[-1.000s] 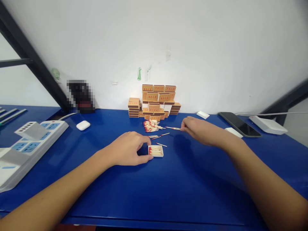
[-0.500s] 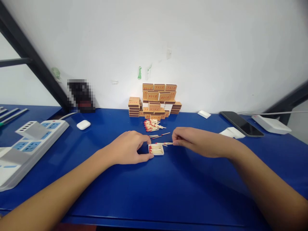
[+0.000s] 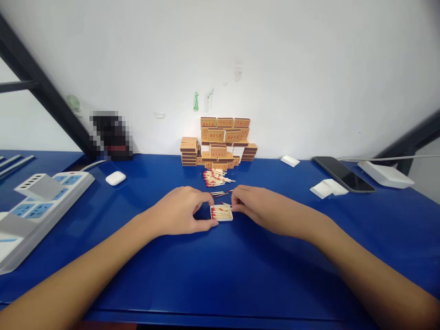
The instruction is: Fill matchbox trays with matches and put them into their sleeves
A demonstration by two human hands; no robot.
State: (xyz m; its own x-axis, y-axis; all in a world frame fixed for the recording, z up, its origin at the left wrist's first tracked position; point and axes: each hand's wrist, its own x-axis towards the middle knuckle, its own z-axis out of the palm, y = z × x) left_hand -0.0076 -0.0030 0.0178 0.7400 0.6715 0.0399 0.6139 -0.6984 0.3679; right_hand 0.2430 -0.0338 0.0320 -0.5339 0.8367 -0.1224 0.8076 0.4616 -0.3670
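Observation:
A small white matchbox tray (image 3: pixel 230 219) lies on the blue table, with several red-tipped matches (image 3: pixel 222 213) inside it. My left hand (image 3: pixel 187 210) grips the tray's left end between thumb and forefinger. At the tray's right end, my right hand (image 3: pixel 256 205) pinches matches whose heads reach over the tray; their rear ends are hidden by the fingers. Behind the tray lie a few loose matches (image 3: pixel 219 194), one running toward my right fingertips. Farther back is a heap of matches (image 3: pixel 216 178).
Matchboxes (image 3: pixel 225 135) stand stacked against the wall. To the left are a power strip (image 3: pixel 48 201) and a white earphone case (image 3: pixel 116 178). On the right lie crumpled tissue (image 3: pixel 329 187), a phone (image 3: pixel 343 174) and a white box (image 3: pixel 385 175).
My right hand has moved left with the matches, bringing their heads over the tray. My left hand stays on the tray. The whole view has shifted slightly.

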